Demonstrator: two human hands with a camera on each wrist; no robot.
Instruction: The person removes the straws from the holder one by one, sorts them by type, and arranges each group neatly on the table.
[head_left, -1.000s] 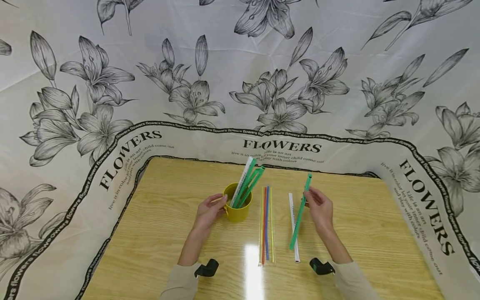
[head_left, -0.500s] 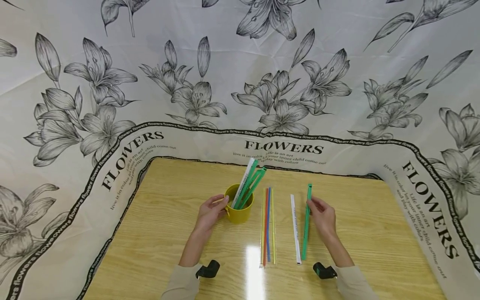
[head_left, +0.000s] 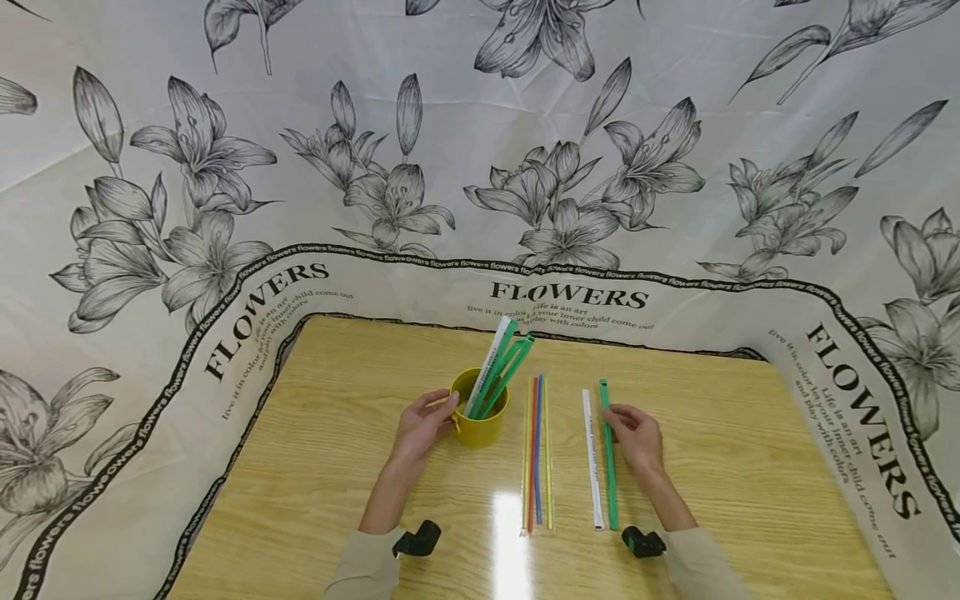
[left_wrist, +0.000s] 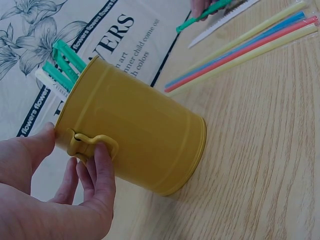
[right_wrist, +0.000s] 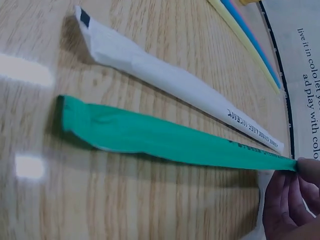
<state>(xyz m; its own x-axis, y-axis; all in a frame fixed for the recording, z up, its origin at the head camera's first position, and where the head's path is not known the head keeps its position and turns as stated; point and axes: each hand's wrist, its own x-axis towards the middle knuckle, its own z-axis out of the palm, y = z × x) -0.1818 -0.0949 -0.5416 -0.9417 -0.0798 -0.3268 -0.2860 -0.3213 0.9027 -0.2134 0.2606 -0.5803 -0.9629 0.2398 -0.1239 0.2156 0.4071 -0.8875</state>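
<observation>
My left hand (head_left: 422, 423) holds the yellow metal bucket (head_left: 478, 432) by its side, thumb near the rim and fingertips at the small handle loop (left_wrist: 107, 142). Several green paper-wrapped straws (left_wrist: 65, 75) and a white one lean out of the bucket. Between thumb and fingers, my right hand (head_left: 636, 435) pinches the far end of a green paper-wrapped straw (right_wrist: 150, 132). That straw lies close over the table, just right of a white paper-wrapped straw (head_left: 592, 462) and nearly parallel to it.
Between the bucket and the white straw lie yellow, red and blue straws (head_left: 537, 454) in a row. The wooden table (head_left: 315, 467) ends at a white flower-print cloth (head_left: 405, 292) behind. Light glares off the tabletop near the front.
My right hand has brought the green straw from slantwise across the white one to the right, then slightly back left and lower, beside it. The left hand stays on the bucket.
</observation>
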